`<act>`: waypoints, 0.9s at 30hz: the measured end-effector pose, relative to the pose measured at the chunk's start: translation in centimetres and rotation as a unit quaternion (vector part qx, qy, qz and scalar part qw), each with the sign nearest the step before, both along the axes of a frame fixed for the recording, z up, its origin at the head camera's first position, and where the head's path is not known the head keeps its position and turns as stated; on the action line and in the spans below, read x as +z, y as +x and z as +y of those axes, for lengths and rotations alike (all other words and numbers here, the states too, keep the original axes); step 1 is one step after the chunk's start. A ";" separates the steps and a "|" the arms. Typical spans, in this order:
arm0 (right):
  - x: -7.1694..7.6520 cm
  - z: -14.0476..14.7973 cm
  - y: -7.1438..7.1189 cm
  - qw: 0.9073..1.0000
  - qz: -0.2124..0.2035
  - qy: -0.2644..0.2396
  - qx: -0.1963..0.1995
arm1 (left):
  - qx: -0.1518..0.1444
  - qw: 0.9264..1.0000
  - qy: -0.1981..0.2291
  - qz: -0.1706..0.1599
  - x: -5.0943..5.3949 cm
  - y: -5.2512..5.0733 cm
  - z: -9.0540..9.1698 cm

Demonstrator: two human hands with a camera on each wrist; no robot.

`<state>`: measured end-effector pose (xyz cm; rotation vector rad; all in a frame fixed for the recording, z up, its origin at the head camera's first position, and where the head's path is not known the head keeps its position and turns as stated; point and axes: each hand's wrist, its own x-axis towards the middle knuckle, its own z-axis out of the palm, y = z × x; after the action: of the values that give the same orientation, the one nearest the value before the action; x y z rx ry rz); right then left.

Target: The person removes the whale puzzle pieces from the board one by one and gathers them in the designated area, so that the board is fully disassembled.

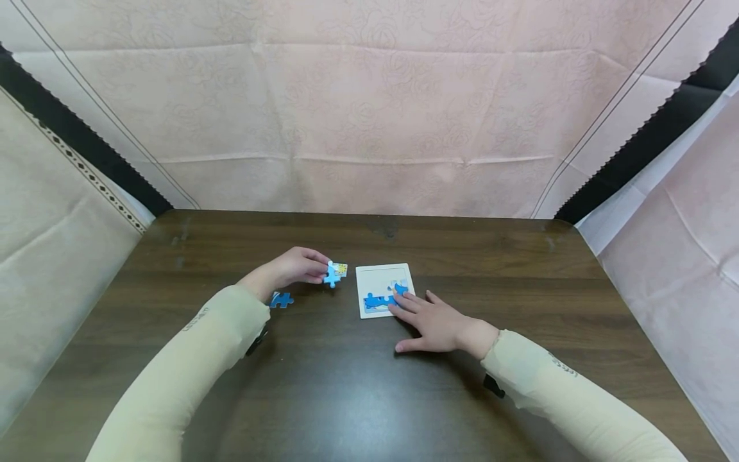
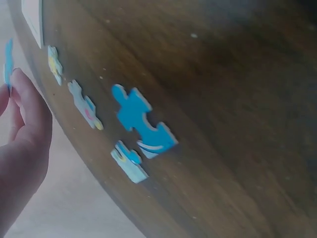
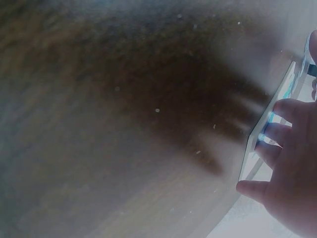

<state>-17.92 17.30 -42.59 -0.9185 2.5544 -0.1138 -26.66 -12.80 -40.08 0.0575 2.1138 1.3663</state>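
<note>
My left hand (image 1: 297,265) pinches a blue jigsaw piece (image 1: 331,276) between thumb and fingers, left of a square white puzzle board (image 1: 374,274). In the left wrist view the held piece appears edge-on, raised off the table. Blue pieces (image 1: 376,301) lie in the lower part of the board. My right hand (image 1: 434,324) is spread, its fingertips on the board's right side and covering part of it, its thumb over the table. Below the left wrist lies a loose blue piece (image 1: 282,299); a yellow-patterned piece (image 1: 342,269) shows just beyond the held one.
In the left wrist view several loose pieces lie on the table: a large blue one (image 2: 141,119), a pale one with blue (image 2: 130,162) and one with pink (image 2: 83,105). The brown wooden table (image 1: 323,398) ends at a pale cloth (image 1: 369,115) behind.
</note>
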 end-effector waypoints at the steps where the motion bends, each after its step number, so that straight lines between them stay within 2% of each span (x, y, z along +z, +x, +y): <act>1: 0.0 0.0 0.0 1.000 0.000 0.000 0.000 | 0.001 1.000 0.002 -0.002 0.0 0.0 -0.2; 16: 0.0 0.0 0.0 1.000 -0.001 -0.003 0.002 | -0.008 0.999 -0.015 -0.037 -0.7 0.6 -2.1; 27: 0.0 0.1 0.0 1.000 0.001 -0.003 0.003 | -0.022 0.999 -0.044 -0.022 -1.6 1.1 -3.3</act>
<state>-17.91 17.37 -42.61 -0.9297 2.5546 -0.1178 -25.53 -16.14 -41.68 0.0370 2.1219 1.2368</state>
